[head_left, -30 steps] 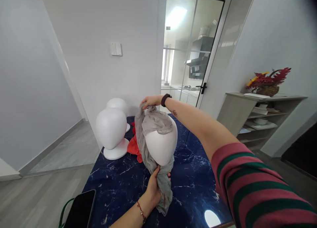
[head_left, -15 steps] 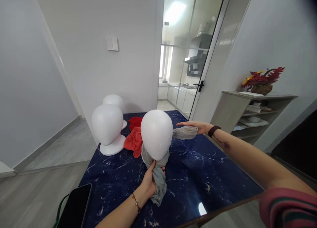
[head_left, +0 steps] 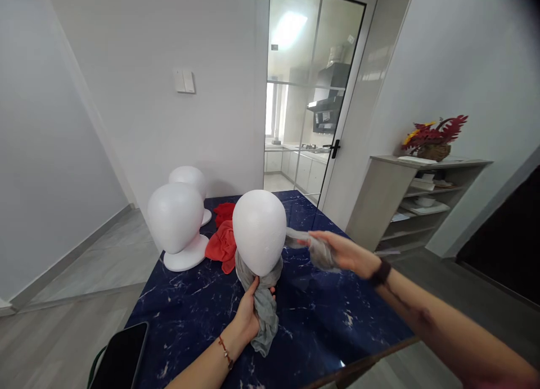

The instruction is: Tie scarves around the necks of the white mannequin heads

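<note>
A white foam mannequin head (head_left: 259, 228) stands on the dark blue marbled table (head_left: 312, 321). Around its neck goes a thin grey scarf (head_left: 265, 316). Just below the chin, my left hand (head_left: 248, 316) is closed on the scarf, and one end hangs down past the fingers. Off to the right of the head, my right hand (head_left: 341, 251) grips the other length of the scarf, which stretches from behind the neck; the hand is slightly blurred. The back of the neck is hidden.
Two more white foam heads (head_left: 175, 220) stand at the table's left, one behind the other. Red cloths (head_left: 223, 242) lie beside them. A black phone (head_left: 122, 355) is at the front left corner. A shelf unit (head_left: 379, 197) and a glass door (head_left: 312, 85) are beyond.
My right hand has come nearer and lower, drawing the grey scarf's length forward, its fingers now closed round it. My left hand keeps its hold under the chin. The view has shifted slightly.
</note>
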`<action>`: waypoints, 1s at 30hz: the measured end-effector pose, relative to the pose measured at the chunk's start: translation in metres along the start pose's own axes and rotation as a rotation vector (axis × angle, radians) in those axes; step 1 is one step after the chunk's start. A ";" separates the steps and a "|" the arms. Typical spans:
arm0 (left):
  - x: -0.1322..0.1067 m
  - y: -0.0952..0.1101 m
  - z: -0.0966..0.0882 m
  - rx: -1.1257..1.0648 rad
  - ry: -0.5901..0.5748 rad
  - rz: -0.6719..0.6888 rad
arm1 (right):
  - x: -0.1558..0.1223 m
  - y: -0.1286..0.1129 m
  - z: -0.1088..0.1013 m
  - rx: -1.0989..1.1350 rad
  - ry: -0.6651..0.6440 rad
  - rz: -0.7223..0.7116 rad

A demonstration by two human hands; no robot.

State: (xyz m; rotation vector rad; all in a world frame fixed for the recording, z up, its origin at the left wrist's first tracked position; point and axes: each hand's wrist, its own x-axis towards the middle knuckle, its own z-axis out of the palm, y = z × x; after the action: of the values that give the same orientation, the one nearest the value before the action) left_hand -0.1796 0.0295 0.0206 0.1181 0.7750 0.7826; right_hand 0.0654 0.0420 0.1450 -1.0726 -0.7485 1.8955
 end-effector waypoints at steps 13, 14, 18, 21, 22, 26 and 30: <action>-0.010 0.002 0.001 0.095 -0.071 0.046 | -0.023 0.201 0.101 0.260 0.089 -0.074; -0.014 0.004 0.002 0.114 -0.074 0.058 | -0.020 0.199 0.100 0.268 0.102 -0.089; -0.034 0.011 0.007 0.220 -0.078 0.007 | -0.013 0.186 0.092 0.266 0.158 -0.121; -0.049 0.016 0.005 0.204 -0.037 0.008 | -0.010 0.178 0.086 0.291 0.165 -0.146; -0.053 0.017 0.002 0.191 -0.001 0.018 | -0.010 0.176 0.085 0.297 0.177 -0.160; -0.062 0.028 -0.010 0.261 0.117 0.030 | -0.009 0.171 0.083 0.263 0.236 -0.193; -0.071 0.039 -0.016 0.390 0.045 0.039 | -0.009 0.174 0.086 0.207 0.204 -0.198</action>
State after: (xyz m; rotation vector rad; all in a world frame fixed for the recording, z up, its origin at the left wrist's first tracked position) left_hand -0.2457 0.0070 0.0651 0.4672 0.9643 0.6648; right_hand -0.0704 -0.0598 0.0501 -1.0040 -0.5106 1.6284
